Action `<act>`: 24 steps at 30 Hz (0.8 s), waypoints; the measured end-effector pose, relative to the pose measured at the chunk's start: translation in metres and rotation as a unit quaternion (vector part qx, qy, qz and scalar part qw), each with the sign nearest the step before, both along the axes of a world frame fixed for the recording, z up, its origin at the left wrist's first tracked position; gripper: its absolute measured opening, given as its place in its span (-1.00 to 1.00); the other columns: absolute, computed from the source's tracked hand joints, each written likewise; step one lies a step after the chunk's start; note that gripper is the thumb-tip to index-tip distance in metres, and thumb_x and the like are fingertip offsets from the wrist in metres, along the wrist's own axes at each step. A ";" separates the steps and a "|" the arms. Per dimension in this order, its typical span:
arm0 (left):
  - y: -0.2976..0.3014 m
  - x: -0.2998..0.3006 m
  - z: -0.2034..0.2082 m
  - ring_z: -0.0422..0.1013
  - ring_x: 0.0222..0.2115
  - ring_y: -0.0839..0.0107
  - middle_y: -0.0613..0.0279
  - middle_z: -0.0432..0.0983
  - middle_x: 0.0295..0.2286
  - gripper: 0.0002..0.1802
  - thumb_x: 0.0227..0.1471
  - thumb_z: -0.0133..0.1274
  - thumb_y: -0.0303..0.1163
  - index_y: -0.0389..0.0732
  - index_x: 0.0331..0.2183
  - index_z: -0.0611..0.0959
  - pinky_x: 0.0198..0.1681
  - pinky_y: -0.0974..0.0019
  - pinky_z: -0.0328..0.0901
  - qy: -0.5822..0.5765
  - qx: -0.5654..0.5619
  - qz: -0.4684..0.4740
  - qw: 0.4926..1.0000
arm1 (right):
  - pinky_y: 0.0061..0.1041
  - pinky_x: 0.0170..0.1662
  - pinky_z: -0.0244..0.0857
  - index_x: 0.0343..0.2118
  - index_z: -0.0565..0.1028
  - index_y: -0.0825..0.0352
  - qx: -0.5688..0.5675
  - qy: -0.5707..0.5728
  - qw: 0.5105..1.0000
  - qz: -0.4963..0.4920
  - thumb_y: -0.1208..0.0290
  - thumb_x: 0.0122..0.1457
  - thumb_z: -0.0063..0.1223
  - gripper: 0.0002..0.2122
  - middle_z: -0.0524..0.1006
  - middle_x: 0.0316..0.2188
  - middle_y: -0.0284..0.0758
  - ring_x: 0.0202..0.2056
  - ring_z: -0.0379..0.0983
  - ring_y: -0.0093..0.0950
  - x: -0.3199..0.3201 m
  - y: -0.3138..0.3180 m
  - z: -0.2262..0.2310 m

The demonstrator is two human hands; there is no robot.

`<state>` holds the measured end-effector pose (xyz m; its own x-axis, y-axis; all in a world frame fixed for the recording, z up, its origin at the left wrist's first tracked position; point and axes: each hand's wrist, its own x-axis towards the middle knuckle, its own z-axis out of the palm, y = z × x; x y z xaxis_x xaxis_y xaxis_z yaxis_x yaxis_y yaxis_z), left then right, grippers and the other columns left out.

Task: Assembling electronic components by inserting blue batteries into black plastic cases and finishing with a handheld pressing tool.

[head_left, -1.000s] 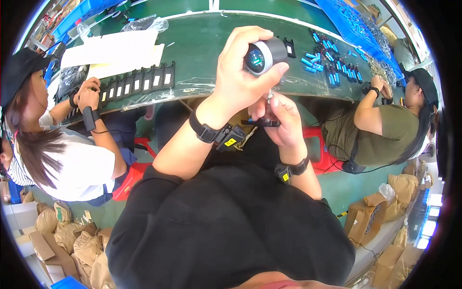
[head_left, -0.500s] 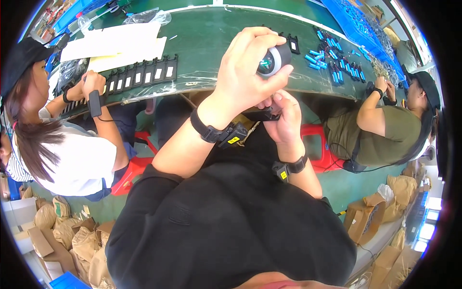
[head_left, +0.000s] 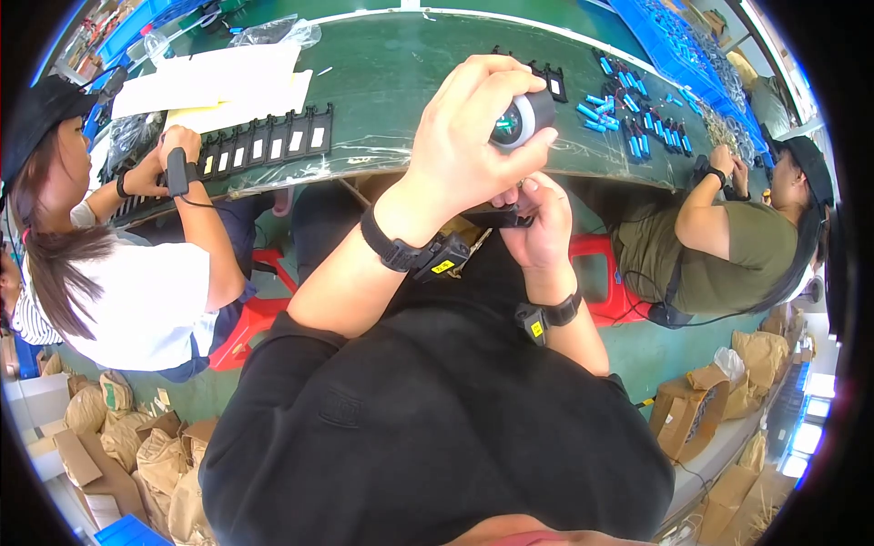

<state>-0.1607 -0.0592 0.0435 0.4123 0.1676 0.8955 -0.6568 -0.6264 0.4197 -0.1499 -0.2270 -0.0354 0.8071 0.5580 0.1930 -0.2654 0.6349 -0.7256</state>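
Note:
My left hand point(head_left: 469, 136) is closed round a short cylindrical device point(head_left: 539, 111), black with a pale grey ring and a dark glassy centre with green glints. It is held up just over the table's near edge. Lower and nearer to me, my right hand point(head_left: 539, 223) is closed with thumb and fingertips on a flat black plastic piece point(head_left: 492, 218). The lower fingers of my left hand meet the right fingertips there, and what lies between them is hidden. Both wrists wear black straps with small boxes.
The green table point(head_left: 382, 91) carries a row of black plastic holders point(head_left: 273, 144), paper sheets point(head_left: 209, 86) and blue cylindrical cells with wires point(head_left: 651, 118). Blue bins point(head_left: 674, 55) line the far right. Co-workers sit left point(head_left: 137, 282) and right point(head_left: 746, 237). Cartons and bags point(head_left: 150, 464) stand behind.
The device in my left hand has tilted and dropped very slightly. My right hand has hardly moved. The co-worker at the left has shifted their hands a little.

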 end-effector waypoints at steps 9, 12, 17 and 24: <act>0.001 0.007 -0.003 0.60 -0.07 0.05 0.07 0.63 -0.11 -0.52 -0.12 0.48 -0.32 -0.17 -0.10 0.73 -0.01 0.09 0.53 0.010 0.001 -0.006 1.000 | -0.32 -0.02 0.37 -0.14 0.59 0.62 -0.001 0.007 1.000 0.003 0.39 0.38 -0.07 -0.68 0.57 -0.36 -0.21 -0.26 0.47 -0.37 0.005 0.001 -0.003; -0.001 0.011 -0.003 0.60 -0.07 0.05 0.08 0.63 -0.10 -0.52 -0.12 0.48 -0.32 -0.17 -0.10 0.73 -0.01 0.09 0.53 0.012 0.004 -0.001 1.000 | -0.32 -0.02 0.37 -0.16 0.59 0.60 0.009 0.025 1.000 0.008 0.39 0.38 -0.04 -0.70 0.58 -0.35 -0.20 -0.25 0.47 -0.37 0.010 -0.001 -0.003; 0.000 0.018 -0.004 0.63 -0.06 0.06 -0.03 0.62 -0.04 -0.44 -0.12 0.47 -0.45 -0.21 -0.01 0.68 -0.03 0.15 0.55 0.024 0.038 -0.002 0.999 | -0.30 -0.01 0.38 -0.18 0.59 0.58 0.004 0.023 1.000 0.004 0.39 0.38 -0.01 -0.71 0.58 -0.35 -0.19 -0.25 0.48 -0.36 0.019 -0.003 -0.010; 0.002 0.030 0.000 0.66 -0.13 0.11 0.04 0.68 -0.09 -0.44 -0.08 0.50 -0.38 -0.20 -0.01 0.70 -0.04 0.20 0.56 0.052 0.036 0.021 0.998 | -0.28 0.12 0.39 0.02 0.62 0.57 -0.027 0.033 0.999 -0.026 0.32 0.45 -0.02 -0.63 0.64 -0.13 -0.17 -0.11 0.54 -0.35 0.035 0.003 -0.005</act>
<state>-0.1307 -0.0569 0.0432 0.4985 0.1225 0.8582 -0.5846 -0.6835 0.4372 -0.1147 -0.2238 -0.0406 0.8455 0.5225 0.1103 -0.2805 0.6103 -0.7408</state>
